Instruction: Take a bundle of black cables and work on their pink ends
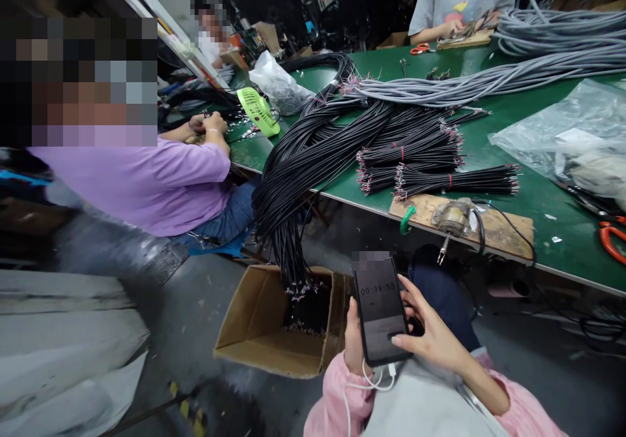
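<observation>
One phone (380, 312) sits upright in my left hand (353, 340), fingers clamped around its edge, while my right hand (430, 332) hovers open, thumb touching the screen. Just left, I see a cardboard box (254, 323) holding black cable ends (306, 306) that hang off the green table (538, 195).

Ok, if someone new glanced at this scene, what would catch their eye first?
Probably the thick mass of black cables spilling off the green table into a cardboard box on the floor. Next, the phone low in the middle, gripped by the left hand while the right hand touches its screen. Grey cables sprawl across the table's far side.
</observation>
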### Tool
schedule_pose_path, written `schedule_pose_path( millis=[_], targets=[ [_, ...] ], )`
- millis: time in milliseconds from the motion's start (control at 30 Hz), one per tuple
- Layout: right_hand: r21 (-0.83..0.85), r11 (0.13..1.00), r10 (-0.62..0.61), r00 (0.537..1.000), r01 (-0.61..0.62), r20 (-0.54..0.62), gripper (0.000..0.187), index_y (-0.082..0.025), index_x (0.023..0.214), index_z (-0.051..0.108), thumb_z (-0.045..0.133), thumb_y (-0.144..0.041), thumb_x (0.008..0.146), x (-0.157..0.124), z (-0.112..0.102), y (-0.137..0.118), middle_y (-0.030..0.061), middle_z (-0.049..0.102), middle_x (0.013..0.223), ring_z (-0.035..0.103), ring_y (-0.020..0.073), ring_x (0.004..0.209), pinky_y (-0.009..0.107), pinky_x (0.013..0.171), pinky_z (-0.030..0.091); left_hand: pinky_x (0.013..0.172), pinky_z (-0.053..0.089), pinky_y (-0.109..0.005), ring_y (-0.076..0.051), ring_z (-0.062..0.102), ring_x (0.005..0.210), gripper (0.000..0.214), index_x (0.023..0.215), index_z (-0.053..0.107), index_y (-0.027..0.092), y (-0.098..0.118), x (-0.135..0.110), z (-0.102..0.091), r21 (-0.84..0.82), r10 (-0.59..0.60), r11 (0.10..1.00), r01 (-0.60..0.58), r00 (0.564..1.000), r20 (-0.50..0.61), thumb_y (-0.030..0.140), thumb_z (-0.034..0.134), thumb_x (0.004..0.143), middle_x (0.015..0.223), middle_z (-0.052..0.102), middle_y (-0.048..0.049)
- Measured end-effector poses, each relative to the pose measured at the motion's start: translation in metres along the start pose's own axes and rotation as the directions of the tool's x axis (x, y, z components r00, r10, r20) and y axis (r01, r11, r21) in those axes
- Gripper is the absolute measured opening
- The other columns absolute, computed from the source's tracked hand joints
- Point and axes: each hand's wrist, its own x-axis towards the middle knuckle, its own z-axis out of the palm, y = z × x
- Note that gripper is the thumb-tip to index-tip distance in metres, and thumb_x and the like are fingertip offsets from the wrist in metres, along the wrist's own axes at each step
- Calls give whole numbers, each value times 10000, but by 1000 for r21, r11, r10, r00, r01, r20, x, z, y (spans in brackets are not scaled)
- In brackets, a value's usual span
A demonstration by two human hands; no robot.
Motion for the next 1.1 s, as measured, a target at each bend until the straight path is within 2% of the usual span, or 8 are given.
schedule_pose_path(
  millis=[333, 533, 767, 900, 1100],
  targets=[
    [15, 1000, -15, 1000, 15, 2, 817, -298, 1461, 176, 637, -240, 789, 0, -3, 2, 73, 390, 1235, 467, 136, 896, 235, 724, 429, 933, 407, -525, -400, 526, 1123, 826, 1230, 569, -3, -3, 2, 1, 33, 11, 999, -10, 1000, -24, 694, 386, 828, 1205, 575, -263],
    [-4, 1000, 26, 998, -26, -51, 784, -276, 1456, 215, 626, -250, 789, 0, -2, 2, 84, 400, 1232, 477, 133, 888, 223, 713, 433, 947, 394, -530, -401, 514, 1139, 798, 1208, 587, 3, -3, 2, 3, 35, 9, 999, -8, 1000, -30, 680, 412, 823, 1187, 587, -261],
    [-72, 996, -52, 997, 48, -49, 734, -250, 1454, 223, 607, -313, 832, 1, -5, 5, 93, 438, 1223, 502, 152, 945, 298, 905, 411, 993, 350, -530, -399, 487, 1173, 784, 1165, 616, 8, -2, 2, 9, 35, 3, 999, -1, 998, -58, 680, 459, 795, 1169, 599, -254],
    [-113, 991, -75, 995, 67, -67, 709, -244, 1449, 234, 593, -335, 844, 1, -6, 7, 82, 472, 1160, 501, 144, 885, 305, 910, 414, 1007, 335, -532, -399, 473, 1187, 769, 1144, 629, 11, -2, 1, 8, 40, 10, 999, -7, 997, -78, 672, 502, 774, 1149, 612, -250],
    [-172, 983, -74, 993, 57, -92, 672, -242, 1438, 260, 577, -328, 851, 0, -6, 8, 72, 478, 1137, 493, 133, 855, 309, 926, 409, 1003, 335, -536, -392, 475, 1186, 750, 1160, 621, 12, -3, 0, 6, 20, 22, 1000, -20, 998, -64, 656, 458, 810, 1156, 609, -247]
  ],
)
